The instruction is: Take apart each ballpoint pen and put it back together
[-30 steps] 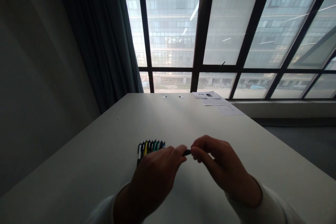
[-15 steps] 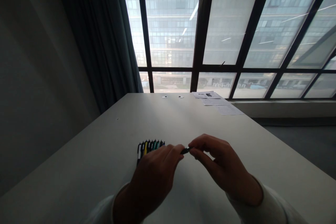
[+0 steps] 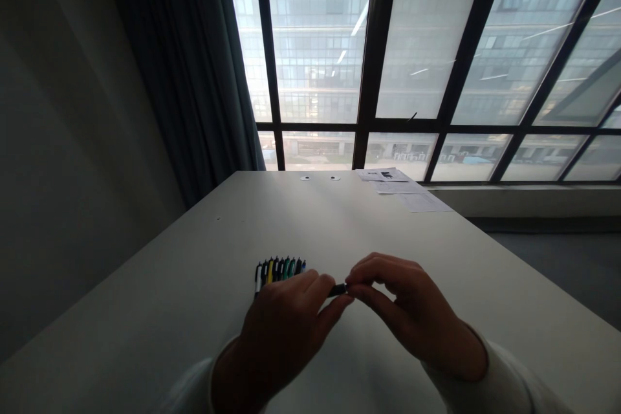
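Between my two hands, above the white table, is a dark pen (image 3: 337,290). My left hand (image 3: 291,318) is closed round its left part, thumb and fingers pressed on it. The thumb and fingertips of my right hand (image 3: 395,294) pinch its right end, so that tip is mostly hidden. Just beyond my left hand, several pens (image 3: 270,272) lie side by side in a row, white, yellow, green and dark ones among them. My left hand covers their lower parts.
The white table (image 3: 291,220) stretches away to the windows. Printed papers (image 3: 400,189) lie at its far right edge, and two small round fittings (image 3: 334,178) sit near the far edge. A dark curtain (image 3: 213,77) hangs at the left.
My left thumb has stretched out toward my right fingertips, and more of the dark pen shows beside my left fingers. My right fingertips have moved slightly left and down.
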`<state>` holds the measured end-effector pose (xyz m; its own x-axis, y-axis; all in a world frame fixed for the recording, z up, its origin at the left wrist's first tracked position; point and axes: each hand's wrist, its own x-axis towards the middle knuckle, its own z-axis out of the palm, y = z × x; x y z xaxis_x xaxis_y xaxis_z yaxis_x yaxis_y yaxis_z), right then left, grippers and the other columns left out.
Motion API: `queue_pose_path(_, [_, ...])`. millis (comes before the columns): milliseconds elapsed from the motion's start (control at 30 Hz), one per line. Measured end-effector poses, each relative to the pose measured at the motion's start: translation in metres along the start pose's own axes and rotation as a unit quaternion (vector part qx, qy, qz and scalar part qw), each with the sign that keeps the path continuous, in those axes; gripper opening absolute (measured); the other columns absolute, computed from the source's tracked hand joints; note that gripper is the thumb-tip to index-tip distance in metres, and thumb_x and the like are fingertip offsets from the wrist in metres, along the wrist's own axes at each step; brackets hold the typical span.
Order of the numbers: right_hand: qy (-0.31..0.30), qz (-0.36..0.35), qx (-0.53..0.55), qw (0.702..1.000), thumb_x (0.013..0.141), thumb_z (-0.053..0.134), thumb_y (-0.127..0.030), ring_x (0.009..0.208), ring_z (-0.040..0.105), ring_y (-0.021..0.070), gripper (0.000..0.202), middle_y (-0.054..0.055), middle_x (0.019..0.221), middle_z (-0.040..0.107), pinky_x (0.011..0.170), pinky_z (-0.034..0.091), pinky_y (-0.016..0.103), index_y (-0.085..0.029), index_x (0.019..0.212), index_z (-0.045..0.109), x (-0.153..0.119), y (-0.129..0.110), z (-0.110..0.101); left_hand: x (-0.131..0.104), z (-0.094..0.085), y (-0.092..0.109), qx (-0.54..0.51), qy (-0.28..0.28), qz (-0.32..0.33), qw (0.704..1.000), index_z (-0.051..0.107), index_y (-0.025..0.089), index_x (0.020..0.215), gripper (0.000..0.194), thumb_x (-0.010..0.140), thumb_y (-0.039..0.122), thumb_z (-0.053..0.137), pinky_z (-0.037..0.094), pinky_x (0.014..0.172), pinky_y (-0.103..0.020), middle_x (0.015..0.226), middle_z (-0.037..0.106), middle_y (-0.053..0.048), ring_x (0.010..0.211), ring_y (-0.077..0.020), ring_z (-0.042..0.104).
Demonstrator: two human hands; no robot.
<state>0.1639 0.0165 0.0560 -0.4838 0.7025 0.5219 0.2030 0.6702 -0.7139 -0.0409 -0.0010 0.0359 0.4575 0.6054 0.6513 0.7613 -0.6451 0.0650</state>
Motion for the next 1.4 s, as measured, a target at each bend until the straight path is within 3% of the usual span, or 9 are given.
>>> queue_pose_path(167, [0.002,-0.013,0.034,0.999,0.092,0.063,-0.018,0.081,0.064,0.0156,0.004,0.005,0.089,0.069,0.074,0.054,0.029,-0.018,0.094,0.067,-0.0014,0.0016,-0.0004,-0.001,0.0018,-0.0022,-0.016,-0.021,-0.006,1.0,0.061,0.018,0.084,0.025,0.099,0.035,0.05,0.04,0.046,-0.023,0.067,0.064,0.001,0.052,-0.0136,0.06])
queue_pose_path(300, [-0.009,0.037,0.06,0.997,0.09,0.067,-0.023,0.086,0.065,0.0162,0.015,0.006,0.097,0.07,0.079,0.054,0.029,-0.018,0.104,0.065,-0.0014,0.0014,-0.0001,-0.0012,0.0007,-0.0021,-0.018,-0.016,-0.002,1.0,0.061,0.018,0.084,0.025,0.099,0.033,0.048,0.039,0.046,-0.023,0.067,0.063,0.001,0.052,-0.0136,0.059])
queue_pose_path(500, [-0.027,0.045,0.001,0.999,0.094,0.062,-0.027,0.065,0.058,0.0118,0.015,0.002,0.073,0.067,0.062,0.048,0.024,-0.016,0.085,0.069,0.0009,0.0009,0.0006,0.0001,-0.0002,-0.0013,-0.002,-0.006,0.01,1.0,0.059,0.019,0.081,0.027,0.1,0.032,0.046,0.035,0.045,-0.025,0.064,0.061,0.002,0.05,-0.0137,0.057])
queue_pose_path(767, [-0.026,-0.005,0.021,0.999,0.095,0.059,-0.02,0.079,0.063,0.0145,0.011,0.005,0.089,0.069,0.074,0.051,0.027,-0.017,0.1,0.068,-0.0004,0.0002,-0.0004,-0.0001,0.0007,-0.0017,0.002,0.0,0.017,1.0,0.059,0.018,0.082,0.025,0.1,0.03,0.047,0.038,0.046,-0.025,0.064,0.062,0.001,0.051,-0.0139,0.059])
queue_pose_path(867, [-0.019,0.01,0.04,0.999,0.095,0.06,-0.024,0.085,0.065,0.0161,0.013,0.006,0.095,0.07,0.078,0.053,0.029,-0.018,0.104,0.067,-0.0002,0.0,0.0001,-0.0008,0.0014,-0.0021,0.006,0.007,0.018,1.0,0.059,0.018,0.081,0.024,0.099,0.03,0.048,0.038,0.045,-0.025,0.064,0.061,0.002,0.05,-0.0142,0.059])
queue_pose_path(1033, [-0.022,0.065,0.019,0.997,0.094,0.061,-0.031,0.067,0.061,0.0129,0.017,0.002,0.076,0.069,0.064,0.05,0.025,-0.016,0.089,0.068,0.0016,0.0006,0.0021,0.0003,0.0016,-0.0021,0.011,0.014,0.026,0.999,0.059,0.018,0.08,0.027,0.1,0.031,0.046,0.036,0.043,-0.025,0.062,0.06,0.002,0.048,-0.0137,0.056])
queue_pose_path(1400, [-0.014,0.005,0.019,1.0,0.095,0.059,-0.02,0.079,0.063,0.0134,0.009,0.004,0.089,0.069,0.074,0.051,0.026,-0.018,0.099,0.067,-0.0009,-0.0017,0.0007,0.0012,-0.0002,-0.0014,0.014,0.018,0.017,1.0,0.059,0.018,0.08,0.026,0.1,0.03,0.046,0.04,0.046,-0.023,0.063,0.062,0.002,0.051,-0.0131,0.06])
